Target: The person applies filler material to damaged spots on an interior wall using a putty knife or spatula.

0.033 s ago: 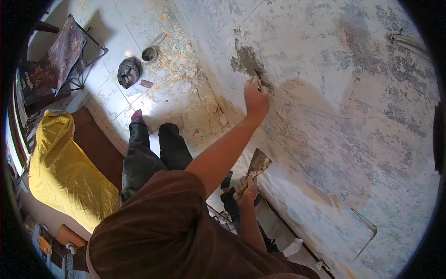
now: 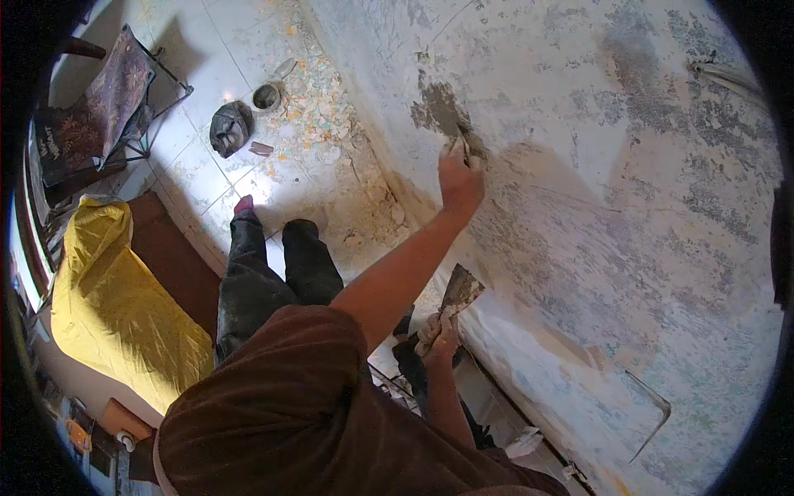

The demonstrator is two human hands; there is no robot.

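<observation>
High on the patchy wall [image 2: 571,174], my left hand [image 2: 461,178] grips what looks like a small putty knife [image 2: 466,151], mostly hidden by the fingers. It presses at the lower edge of a dark grey-brown damp patch of filler [image 2: 440,107]. Lower down and closer to me, my right hand [image 2: 440,337] is closed around the handle of a wide putty knife [image 2: 461,289]. That knife's flat blade points up toward the wall and is smeared with grey filler. My two hands are apart.
Flaked paint and plaster debris [image 2: 318,116] litter the tiled floor along the wall's foot. A black bag [image 2: 230,129] and an open tin [image 2: 266,97] stand there. To the left are a folding chair [image 2: 107,107] and a yellow cloth [image 2: 124,306]. A bent metal rod [image 2: 657,413] sticks from the wall.
My left hand has shifted very slightly right and down at the filler patch. The right hand and its putty knife stay practically in place.
</observation>
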